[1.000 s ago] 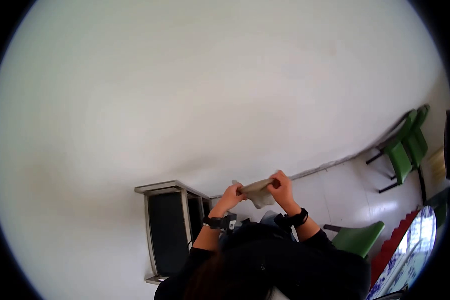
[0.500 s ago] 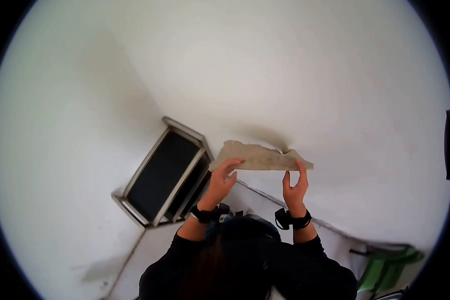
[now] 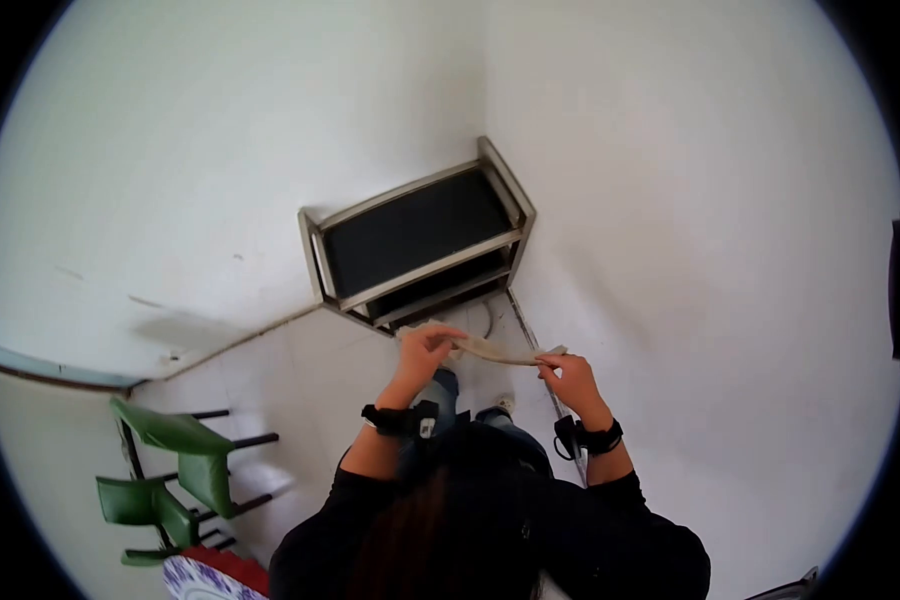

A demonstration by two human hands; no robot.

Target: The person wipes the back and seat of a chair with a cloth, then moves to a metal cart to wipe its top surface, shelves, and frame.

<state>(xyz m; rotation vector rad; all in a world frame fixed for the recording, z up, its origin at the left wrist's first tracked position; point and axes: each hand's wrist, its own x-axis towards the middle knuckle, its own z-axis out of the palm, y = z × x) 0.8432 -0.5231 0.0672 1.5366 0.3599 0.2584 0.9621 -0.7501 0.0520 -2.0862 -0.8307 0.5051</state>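
A strip of beige, ragged-edged material [image 3: 500,355], perhaps cloth or paper, stretches between both hands and is seen almost edge-on. My left hand [image 3: 425,355] grips its left end, fingers curled over it. At the right end, my right hand [image 3: 568,378] pinches it between thumb and fingers. The strip hangs in the air above the floor, just in front of my legs and nearer to me than the metal rack. Black bands with small devices are on both wrists.
A metal rack [image 3: 425,275] with dark shelves stands in the wall corner ahead. Green chairs [image 3: 185,435] are at the lower left, beside a red item and a purple-patterned white one [image 3: 205,580]. White walls [image 3: 710,250] rise ahead and to the right.
The view has swung left, so the rack is now centred and the chairs show at left. The beige piece, earlier facing me broadly, is now lower, tilted edge-on and held at its ends.
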